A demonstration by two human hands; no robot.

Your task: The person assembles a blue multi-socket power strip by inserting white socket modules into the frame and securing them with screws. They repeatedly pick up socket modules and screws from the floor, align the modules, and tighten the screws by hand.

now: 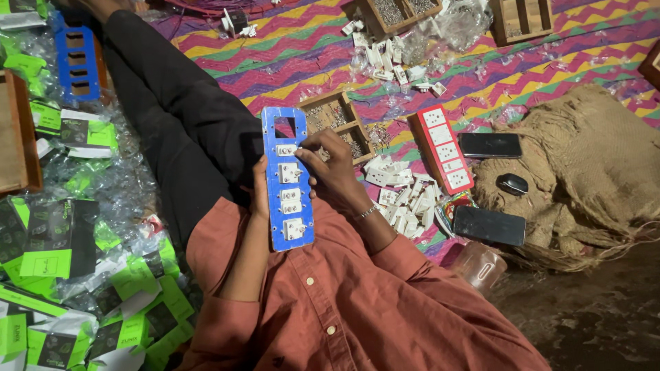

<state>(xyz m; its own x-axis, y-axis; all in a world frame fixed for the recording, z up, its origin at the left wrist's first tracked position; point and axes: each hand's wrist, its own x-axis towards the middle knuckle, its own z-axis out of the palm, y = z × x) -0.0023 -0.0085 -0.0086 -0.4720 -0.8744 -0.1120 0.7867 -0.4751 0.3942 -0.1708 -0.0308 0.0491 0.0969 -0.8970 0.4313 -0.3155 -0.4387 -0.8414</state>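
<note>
A long blue panel [271, 227] with several white sockets and switches set in it and one empty square cut-out near its far end rests on my lap. My left hand [260, 187] grips its left edge from behind. My right hand [335, 165] lies on the panel's right side, fingertips on a small white switch [286, 149] just below the cut-out. I wear a rust shirt and black trousers.
To the right lie a wooden tray of screws [335, 117], a heap of white parts [404, 196], a red panel with sockets [443, 148], two phones [489, 145] [488, 225], a mouse [512, 183] and burlap [591, 158]. Green-black packets [62, 254] and another blue panel [77, 62] are on the left.
</note>
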